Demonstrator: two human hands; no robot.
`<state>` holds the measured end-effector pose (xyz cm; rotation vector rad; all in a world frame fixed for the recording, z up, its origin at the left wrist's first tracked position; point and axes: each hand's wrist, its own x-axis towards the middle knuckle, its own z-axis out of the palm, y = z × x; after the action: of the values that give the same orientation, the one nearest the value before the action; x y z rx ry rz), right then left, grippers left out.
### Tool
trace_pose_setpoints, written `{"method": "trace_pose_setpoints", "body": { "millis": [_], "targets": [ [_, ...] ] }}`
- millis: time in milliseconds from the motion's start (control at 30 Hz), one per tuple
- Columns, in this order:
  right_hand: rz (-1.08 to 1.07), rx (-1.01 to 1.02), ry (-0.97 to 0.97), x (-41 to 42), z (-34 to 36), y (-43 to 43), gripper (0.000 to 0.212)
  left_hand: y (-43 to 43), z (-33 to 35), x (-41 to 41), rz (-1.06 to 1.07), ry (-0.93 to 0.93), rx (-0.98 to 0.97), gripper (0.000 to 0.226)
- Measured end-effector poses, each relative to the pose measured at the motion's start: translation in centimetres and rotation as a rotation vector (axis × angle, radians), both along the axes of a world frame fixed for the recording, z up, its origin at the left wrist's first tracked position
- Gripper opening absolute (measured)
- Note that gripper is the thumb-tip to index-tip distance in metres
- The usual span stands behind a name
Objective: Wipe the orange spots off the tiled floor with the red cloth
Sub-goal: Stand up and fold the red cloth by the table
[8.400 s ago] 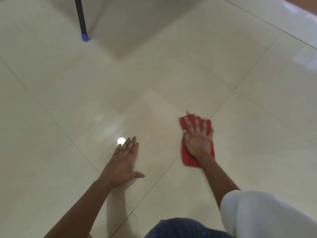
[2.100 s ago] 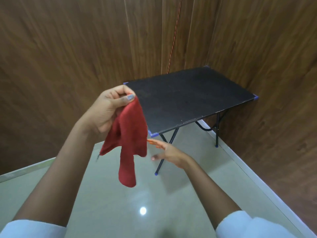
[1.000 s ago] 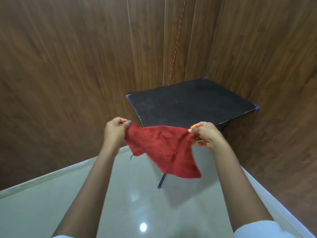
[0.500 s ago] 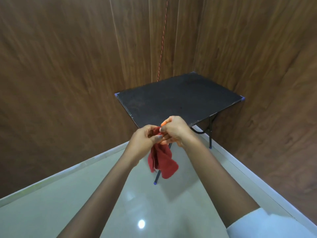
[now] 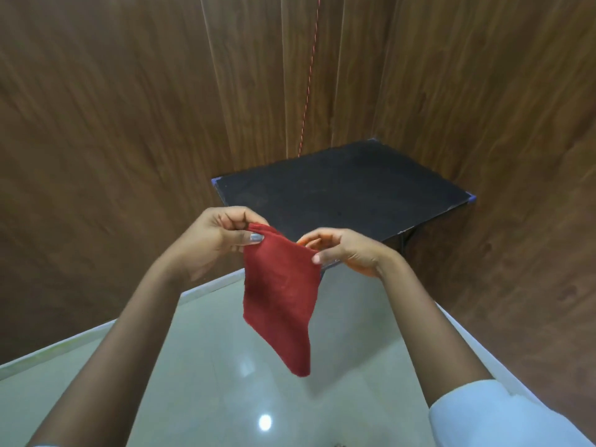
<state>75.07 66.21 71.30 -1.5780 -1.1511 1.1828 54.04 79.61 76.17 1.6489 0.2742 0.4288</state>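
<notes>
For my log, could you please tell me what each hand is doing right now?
Left hand: pinches the cloth at its top edge.
Right hand: pinches the same edge.

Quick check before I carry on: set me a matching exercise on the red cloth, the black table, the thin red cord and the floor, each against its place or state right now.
Things:
1. red cloth
2. black table
3. thin red cord
4. floor

Places or states:
A. runs down the wall panels
B. glossy and reflective
C. hangs in the air, top corners pinched by the left hand and the right hand
D. stands in the room corner

Pairs: 1-C, 2-D, 3-A, 4-B.
</notes>
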Motion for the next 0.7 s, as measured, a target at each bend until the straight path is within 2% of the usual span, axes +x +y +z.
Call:
{"method": "trace_pose_setpoints", "body": {
  "millis": [67, 133, 233, 367, 433, 533, 633, 700],
  "targets": [
    [-0.029, 0.015, 0.036, 2.7, -0.2, 0.6, 0.034, 1.0, 0.5, 0.9, -0.024, -0.034, -0.039, 0.021],
    [0.040, 0.011, 0.089, 4.0, -0.5, 1.5, 0.034, 1.7, 0.7, 1.9, -0.028, -0.058, -0.065, 0.029],
    [0.151, -0.021, 0.209, 4.7, -1.3, 2.7, 0.043, 2.2, 0.6, 2.9, -0.026, -0.037, -0.066, 0.036],
    [0.158, -0.028, 0.320, 7.0, -1.4, 4.8, 0.051, 3.5, 1.1, 4.8, 0.022, -0.081, -0.098, 0.034],
    [0.135, -0.023, 0.314, 7.4, -1.7, 5.6, 0.040, 3.9, 1.0, 5.3, 0.035, -0.094, -0.116, 0.034],
    [0.056, 0.072, 0.373, 8.2, -2.5, 6.3, 0.011, 4.6, 0.2, 5.5, 0.083, -0.081, -0.143, 0.034],
    [-0.073, 0.223, 0.532, 10.4, -1.8, 6.9, 0.008, 6.2, -1.5, 5.7, 0.263, -0.051, -0.144, 0.024],
    [-0.104, 0.230, 0.457, 11.2, -1.1, 7.9, 0.008, 7.1, -2.9, 6.3, 0.422, 0.032, -0.056, 0.010]
  ]
}}
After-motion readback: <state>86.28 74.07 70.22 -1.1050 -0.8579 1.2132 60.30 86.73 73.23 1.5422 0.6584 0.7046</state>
